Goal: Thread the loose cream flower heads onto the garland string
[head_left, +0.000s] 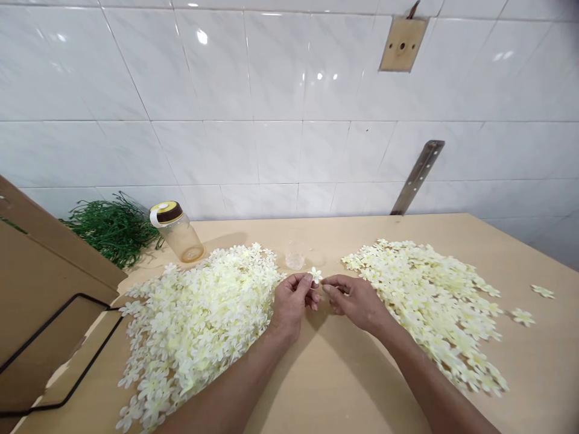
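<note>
A single white flower [316, 275] is held up between the thumb and forefinger of the left hand [289, 301], above the table [538, 374] and in the gap between two masses of blossoms. The right hand [357, 299] is held just beside it, thumb and forefinger drawn together; whether anything thin is pinched there cannot be told.

Only this one piece is being handled, and the work on it seems unfinished. A deep, tumbled heap [203, 319] is seen on the left and a flatter spread [434, 301] on the right, with two stray flowers [523, 317] set apart beyond it. The spread may be what is left and the heap what is done, but this cannot be confirmed. The green stems [113, 226] are bunched behind, near the bottle [178, 232], with no blossom seen on them.

The underside of the held flower is hidden by fingers, and parts of both masses are covered by the forearms. The contents of the small clear cup [295, 260] are hard to make out. The cardboard box [40, 289] and black wire frame [93, 360] are cut off at the left edge
</note>
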Demonstrator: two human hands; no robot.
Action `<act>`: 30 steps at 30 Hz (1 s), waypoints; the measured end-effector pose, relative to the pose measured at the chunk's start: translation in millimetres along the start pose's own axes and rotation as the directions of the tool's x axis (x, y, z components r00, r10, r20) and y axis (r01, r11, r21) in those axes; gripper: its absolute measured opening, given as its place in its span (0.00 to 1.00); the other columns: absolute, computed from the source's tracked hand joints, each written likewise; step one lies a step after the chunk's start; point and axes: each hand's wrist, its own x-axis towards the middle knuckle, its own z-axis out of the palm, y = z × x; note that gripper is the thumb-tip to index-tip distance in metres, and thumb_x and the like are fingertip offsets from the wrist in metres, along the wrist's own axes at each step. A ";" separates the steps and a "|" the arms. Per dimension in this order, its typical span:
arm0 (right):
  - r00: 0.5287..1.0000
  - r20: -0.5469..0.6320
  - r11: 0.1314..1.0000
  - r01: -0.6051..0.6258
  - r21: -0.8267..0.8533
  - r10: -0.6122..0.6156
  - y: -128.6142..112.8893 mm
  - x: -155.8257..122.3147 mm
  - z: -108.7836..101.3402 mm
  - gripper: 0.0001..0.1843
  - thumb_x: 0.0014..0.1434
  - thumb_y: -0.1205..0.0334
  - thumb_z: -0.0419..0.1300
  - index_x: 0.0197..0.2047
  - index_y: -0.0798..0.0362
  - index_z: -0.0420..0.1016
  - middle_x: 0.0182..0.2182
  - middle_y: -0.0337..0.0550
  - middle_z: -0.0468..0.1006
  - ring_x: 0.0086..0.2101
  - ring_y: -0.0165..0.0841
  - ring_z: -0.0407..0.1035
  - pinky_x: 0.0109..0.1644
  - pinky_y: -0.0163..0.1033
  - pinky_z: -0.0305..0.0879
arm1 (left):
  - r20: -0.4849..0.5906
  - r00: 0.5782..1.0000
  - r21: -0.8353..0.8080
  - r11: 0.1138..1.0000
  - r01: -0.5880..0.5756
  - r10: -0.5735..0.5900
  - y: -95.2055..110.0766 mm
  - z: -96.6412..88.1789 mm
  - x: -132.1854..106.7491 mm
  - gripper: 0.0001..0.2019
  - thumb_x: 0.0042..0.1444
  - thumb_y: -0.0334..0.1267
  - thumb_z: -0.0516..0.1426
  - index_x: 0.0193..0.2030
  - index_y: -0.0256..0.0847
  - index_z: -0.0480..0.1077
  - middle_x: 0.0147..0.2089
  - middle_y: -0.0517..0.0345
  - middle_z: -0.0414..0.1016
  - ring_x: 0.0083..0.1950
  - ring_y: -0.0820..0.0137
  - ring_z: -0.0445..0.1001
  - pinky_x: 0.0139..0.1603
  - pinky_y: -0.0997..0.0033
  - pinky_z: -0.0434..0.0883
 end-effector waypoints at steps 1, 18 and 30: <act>0.998 -0.040 0.999 0.040 -0.017 -0.041 -1.1 -0.9 0.9 0.15 0.60 0.50 0.57 0.40 0.50 0.79 0.31 0.42 0.80 0.26 0.33 0.73 0.27 0.36 0.72 | -0.014 1.000 0.036 0.999 -0.024 0.025 -0.4 0.6 -0.6 0.16 0.47 0.47 0.65 0.32 0.35 0.72 0.29 0.55 0.75 0.21 0.76 0.68 0.19 0.76 0.65; 0.896 -0.165 0.867 0.331 -0.374 -0.413 -7.0 -7.2 6.6 0.11 0.64 0.61 0.54 0.36 0.50 0.78 0.31 0.43 0.79 0.31 0.33 0.72 0.36 0.36 0.66 | 0.069 0.997 0.129 0.992 0.016 -0.025 -3.5 2.8 -7.8 0.14 0.51 0.46 0.62 0.30 0.34 0.73 0.27 0.54 0.74 0.20 0.75 0.69 0.18 0.76 0.66; 0.887 -0.160 0.840 0.334 -0.429 -0.434 -7.1 -7.3 6.7 0.12 0.65 0.63 0.54 0.33 0.53 0.76 0.25 0.41 0.77 0.27 0.30 0.70 0.32 0.33 0.61 | 0.103 0.989 0.061 0.993 0.098 -0.104 0.6 1.1 -5.8 0.15 0.51 0.46 0.64 0.29 0.32 0.73 0.28 0.54 0.74 0.20 0.78 0.68 0.18 0.79 0.63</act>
